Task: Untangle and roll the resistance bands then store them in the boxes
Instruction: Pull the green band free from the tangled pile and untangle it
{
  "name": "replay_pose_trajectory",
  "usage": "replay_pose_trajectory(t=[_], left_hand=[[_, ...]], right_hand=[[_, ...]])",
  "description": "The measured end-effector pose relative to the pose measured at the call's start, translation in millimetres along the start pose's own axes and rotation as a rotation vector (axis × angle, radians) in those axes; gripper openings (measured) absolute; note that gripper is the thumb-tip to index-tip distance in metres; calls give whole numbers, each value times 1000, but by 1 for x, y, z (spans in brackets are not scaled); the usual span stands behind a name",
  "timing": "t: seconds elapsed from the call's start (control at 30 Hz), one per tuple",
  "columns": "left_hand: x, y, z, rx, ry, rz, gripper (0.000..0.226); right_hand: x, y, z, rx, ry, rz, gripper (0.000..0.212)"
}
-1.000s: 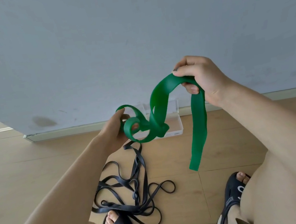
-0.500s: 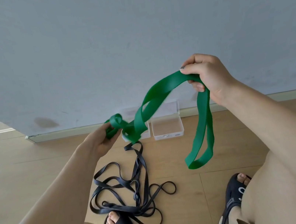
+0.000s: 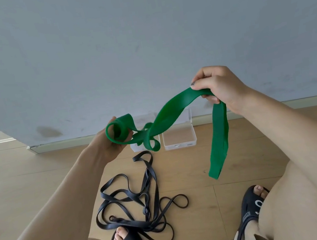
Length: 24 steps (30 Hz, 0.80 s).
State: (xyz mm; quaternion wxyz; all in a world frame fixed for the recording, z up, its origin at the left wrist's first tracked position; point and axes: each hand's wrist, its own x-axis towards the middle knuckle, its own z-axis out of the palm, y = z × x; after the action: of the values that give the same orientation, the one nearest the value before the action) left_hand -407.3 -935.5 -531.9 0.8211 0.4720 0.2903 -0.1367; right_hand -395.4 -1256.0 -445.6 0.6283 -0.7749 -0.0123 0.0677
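Recoiled green band [image 3: 175, 111] spans both hands (left [image 3: 108, 146], right [image 3: 219, 87]).

Single head-worn wide-angle view, looks forward and down, close over hands, floor [image 3: 241, 148] below, wall [image 3: 140, 39] near ahead.

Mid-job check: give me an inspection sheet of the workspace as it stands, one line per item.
Surface: wooden floor, bare around the work.
Job's things: green band held in the air between both hands, part coiled at the left, one end hanging at the right; black bands tangled on the floor; two clear boxes by the wall, open, the right one empty, the left one partly hidden.
Clutter: nothing seen.
Grippers: left hand closed on the coil; right hand pinching the band.
Cables: nothing seen.
Surroundings: grey wall with skirting; the person's black sandals, the left one touching the black bands.
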Motion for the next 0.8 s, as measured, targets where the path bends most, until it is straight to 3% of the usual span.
replay_pose_trajectory(t=[0.2,0.33,0.5,0.6,0.67,0.73,0.8], left_hand=[[0,22,-2,-138,156,5,30],[1,31,-20,-91,233,7,36],[2,28,-45,448,305,30,38],[-12,31,-47,468,63,-182,50],[-20,34,-43,432,-64,-205,42],[-19,32,-43,496,-50,-110,40],[-16,25,-47,895,32,-56,70]], right_hand=[[5,11,-6,-487,28,25,9],[13,18,-20,-608,179,100,14],[16,19,-30,-564,373,153,18],[18,18,-34,-520,451,140,18],[18,18,-30,-500,391,112,12],[15,15,-21,-449,273,75,8],[10,9,-11,-364,180,33,7]])
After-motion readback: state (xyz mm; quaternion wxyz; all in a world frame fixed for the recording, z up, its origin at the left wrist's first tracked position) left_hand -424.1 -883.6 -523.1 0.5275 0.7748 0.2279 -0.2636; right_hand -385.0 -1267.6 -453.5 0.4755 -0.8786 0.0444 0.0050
